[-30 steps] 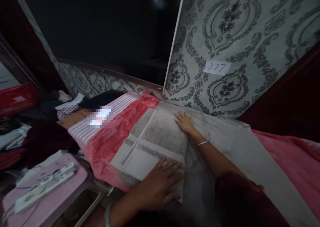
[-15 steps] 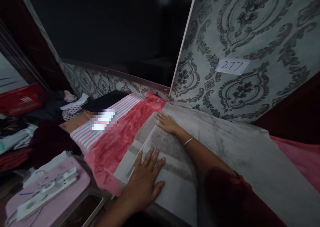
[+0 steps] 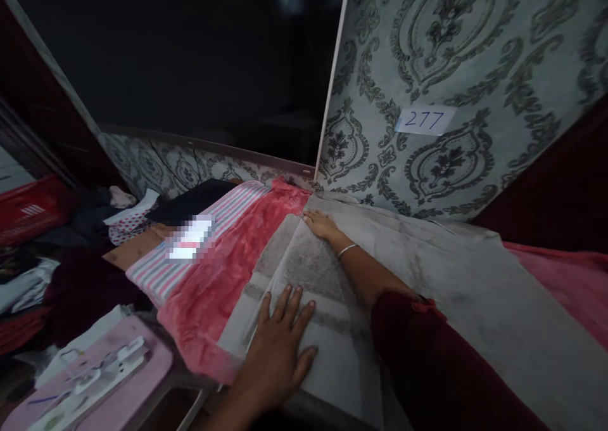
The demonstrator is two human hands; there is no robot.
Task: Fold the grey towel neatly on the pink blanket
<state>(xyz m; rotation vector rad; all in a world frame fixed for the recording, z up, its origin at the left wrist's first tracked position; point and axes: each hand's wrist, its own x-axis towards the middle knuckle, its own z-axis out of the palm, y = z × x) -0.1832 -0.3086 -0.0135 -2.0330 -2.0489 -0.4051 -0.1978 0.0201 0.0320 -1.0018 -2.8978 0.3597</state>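
A grey blanket (image 3: 403, 291) lies spread over a pink fleece blanket (image 3: 216, 285), with part of it folded over into a layered flap. My left hand (image 3: 285, 342) rests palm down on the near part of this flap, fingers spread. Farther off, my right hand (image 3: 323, 224), with a bracelet at its wrist, lies on the flap's far end by the fold edge, palm down and fingers stretched. Neither hand grips anything. Along the pink blanket's left side is a folded striped cloth (image 3: 161, 269) with a blurred bright object (image 3: 190, 239) on it.
At the lower left, a pink stool (image 3: 147, 355) carries a white power strip (image 3: 95, 380). Piled clothes and a red bag (image 3: 35, 209) fill the left. A large dark screen (image 3: 190, 57) and a patterned wall with a paper label (image 3: 425, 120) stand behind.
My right hand has slid slightly right along the flap's far end, its fingers closer together. The left hand stays in nearly the same place. The view has turned a little to the right.
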